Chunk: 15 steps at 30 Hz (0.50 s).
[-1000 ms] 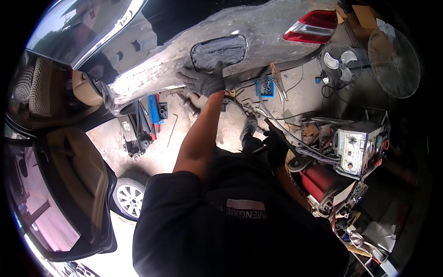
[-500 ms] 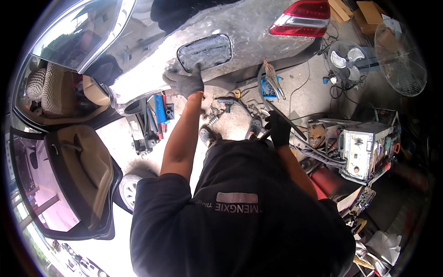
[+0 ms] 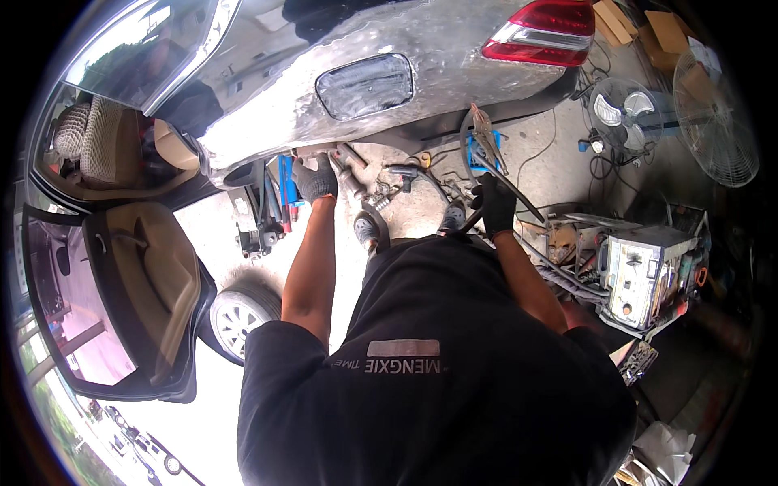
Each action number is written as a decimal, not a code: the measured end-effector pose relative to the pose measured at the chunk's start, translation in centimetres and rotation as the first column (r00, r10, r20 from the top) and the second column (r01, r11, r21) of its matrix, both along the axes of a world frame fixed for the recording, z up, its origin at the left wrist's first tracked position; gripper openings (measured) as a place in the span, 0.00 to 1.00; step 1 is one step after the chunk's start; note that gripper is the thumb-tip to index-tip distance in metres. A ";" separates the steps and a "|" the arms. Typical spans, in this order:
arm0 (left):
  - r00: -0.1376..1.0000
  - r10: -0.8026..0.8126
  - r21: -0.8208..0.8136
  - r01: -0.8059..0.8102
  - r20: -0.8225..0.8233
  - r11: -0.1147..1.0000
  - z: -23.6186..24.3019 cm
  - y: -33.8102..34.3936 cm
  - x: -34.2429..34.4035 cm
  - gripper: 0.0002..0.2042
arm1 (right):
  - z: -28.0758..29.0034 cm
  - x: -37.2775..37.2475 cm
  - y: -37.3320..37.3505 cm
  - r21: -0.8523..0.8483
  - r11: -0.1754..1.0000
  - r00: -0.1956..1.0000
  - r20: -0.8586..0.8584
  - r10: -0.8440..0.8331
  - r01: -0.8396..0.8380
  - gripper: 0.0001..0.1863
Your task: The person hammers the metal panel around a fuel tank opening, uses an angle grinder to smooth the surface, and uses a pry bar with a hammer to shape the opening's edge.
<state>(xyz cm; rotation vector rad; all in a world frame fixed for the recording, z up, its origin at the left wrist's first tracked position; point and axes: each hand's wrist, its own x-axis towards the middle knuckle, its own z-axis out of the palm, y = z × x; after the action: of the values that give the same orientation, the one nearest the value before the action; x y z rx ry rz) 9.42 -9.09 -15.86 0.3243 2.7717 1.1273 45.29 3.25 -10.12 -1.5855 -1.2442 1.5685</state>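
My left hand [image 3: 314, 178], in a dark glove, is just below the lower edge of the car's rear side panel. Its fingers are apart and I see nothing in them. That silver car panel [image 3: 442, 61] is sanded to bare metal around the fuel-flap area [image 3: 365, 86], a grey rounded rectangle with a dark outline. My right hand [image 3: 494, 204], also gloved, is closed around a thick black cable [image 3: 519, 198] in front of my right hip. Locking pliers [image 3: 485, 136] with long handles hang at the panel's lower edge, just beyond that hand.
A power tool [image 3: 403, 172] and metal parts lie on the floor by my feet. Left are a blue-and-red jack [image 3: 287, 190], a wheel [image 3: 239, 320] and an open car door [image 3: 146, 300]. A welding machine [image 3: 640, 275] and fans [image 3: 628, 117] stand right, among loose cables.
My left hand has left the fuel-flap area and moved down to below the panel's edge. My right hand has shifted slightly up, and the view has moved a little.
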 end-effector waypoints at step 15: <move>1.000 -0.022 -0.080 0.021 -0.015 0.997 0.7 0.3 -0.2 0.39 | -1.1 -4.1 -1.5 -0.003 0.992 0.991 0.028 0.129 -0.129 0.20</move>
<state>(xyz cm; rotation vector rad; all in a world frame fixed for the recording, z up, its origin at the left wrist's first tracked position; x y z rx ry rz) 9.18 -8.79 -15.17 0.3545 2.8112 1.0105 41.21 1.75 -11.21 -1.5599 -1.3861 1.6310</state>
